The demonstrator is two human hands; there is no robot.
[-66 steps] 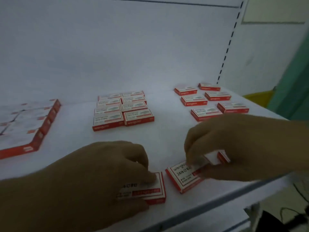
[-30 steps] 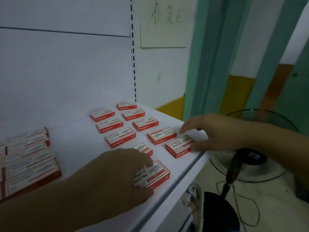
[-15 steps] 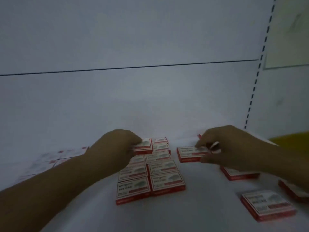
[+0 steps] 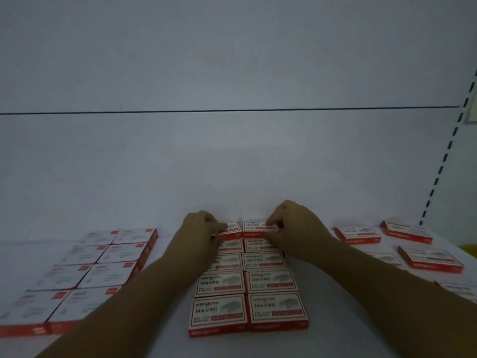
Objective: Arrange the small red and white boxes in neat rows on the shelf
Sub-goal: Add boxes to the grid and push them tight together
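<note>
a block of small red and white boxes (image 4: 247, 285), two columns wide and packed edge to edge, is seen at the middle of the white shelf (image 4: 165, 342). at its far end, close to the back panel (image 4: 232, 164), two boxes are being handled. the left back box (image 4: 231, 228) is pinched by the fingertips of the left hand (image 4: 204, 236), and the right back box (image 4: 259, 226) is gripped at its right end by the right hand (image 4: 294, 228); the two boxes are touching side by side. whether they are lifted or already resting cannot be told.

bare shelf is left open in front of the block and in the strip between it and a second packed block of paler boxes (image 4: 85, 277) to the left, though that strip is crossed by the left forearm. to the right, loose boxes (image 4: 428, 258) are spaced apart with gaps between them, one near the slotted upright (image 4: 444, 161).

the left side of the middle block is partly hidden by the left arm. the left block and the lowest box on the right are cut off by the frame edges. print on the far boxes is too blurred to read.
</note>
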